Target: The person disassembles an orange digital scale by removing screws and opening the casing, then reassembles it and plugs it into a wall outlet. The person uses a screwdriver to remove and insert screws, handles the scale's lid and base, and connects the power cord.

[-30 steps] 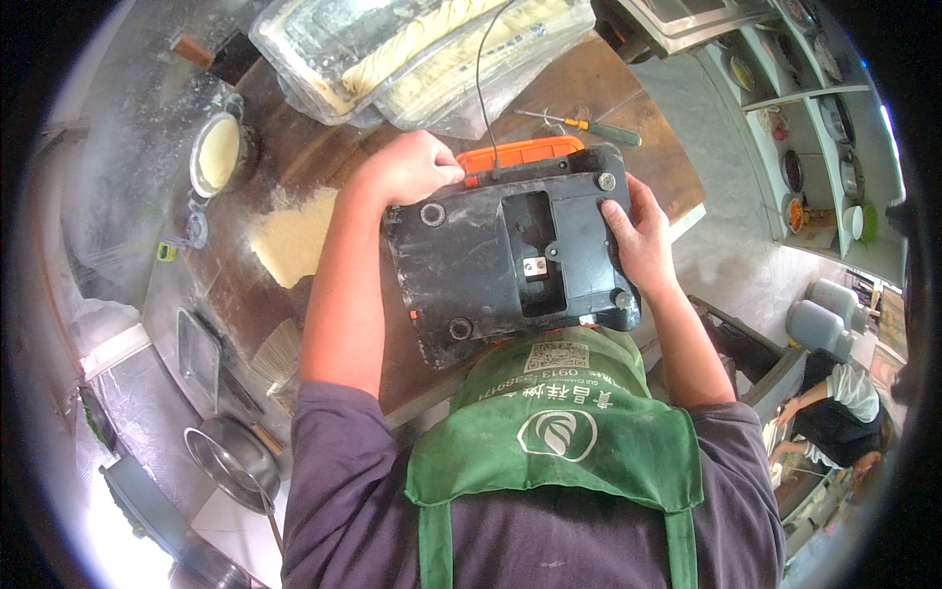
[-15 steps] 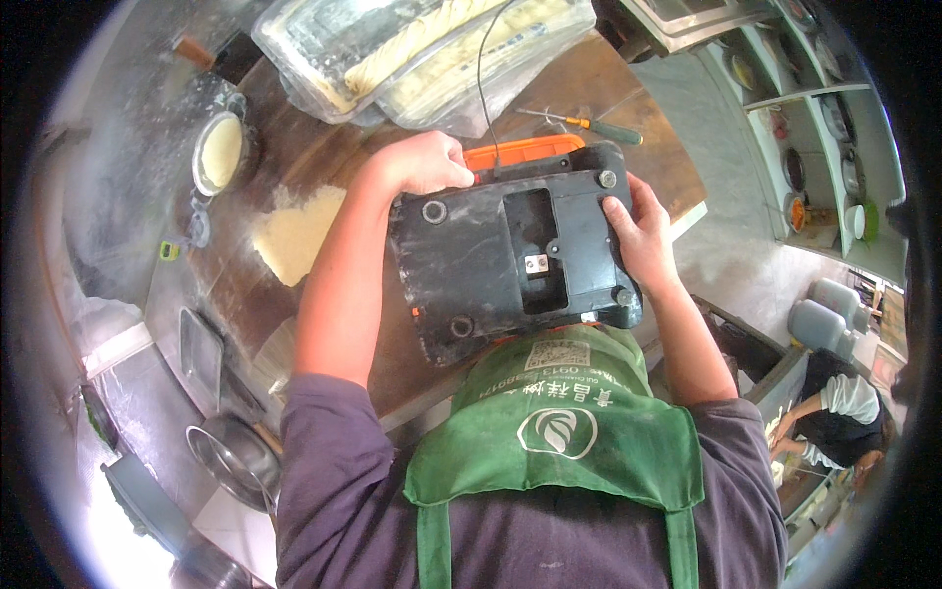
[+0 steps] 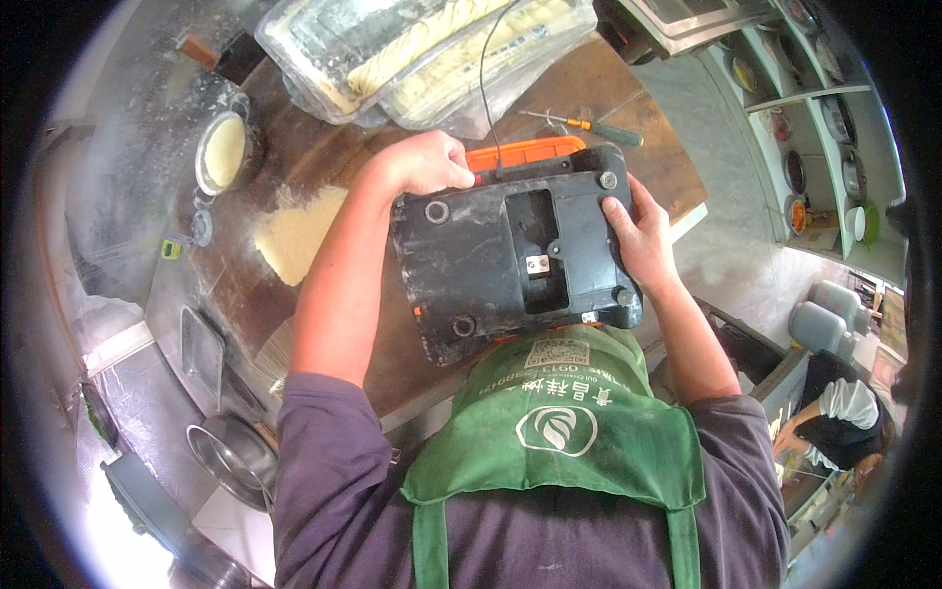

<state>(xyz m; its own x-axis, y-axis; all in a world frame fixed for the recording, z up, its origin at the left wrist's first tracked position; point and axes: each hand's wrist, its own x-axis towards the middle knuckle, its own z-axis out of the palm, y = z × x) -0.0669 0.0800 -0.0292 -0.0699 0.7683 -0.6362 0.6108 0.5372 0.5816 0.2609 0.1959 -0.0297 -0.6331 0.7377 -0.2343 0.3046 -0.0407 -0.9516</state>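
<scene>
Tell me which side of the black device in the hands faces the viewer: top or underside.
Underside: the black device shows its round corner feet and open recess.

Bright overall, with white glare [image 3: 123, 545] lower left and curved edges darkening to black.

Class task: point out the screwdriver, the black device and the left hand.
Screwdriver [image 3: 579, 123]: head view, on its orange part.
Black device [image 3: 481, 250]: head view, on the face beside its recess.
Left hand [image 3: 429, 162]: head view, on its back.
</scene>
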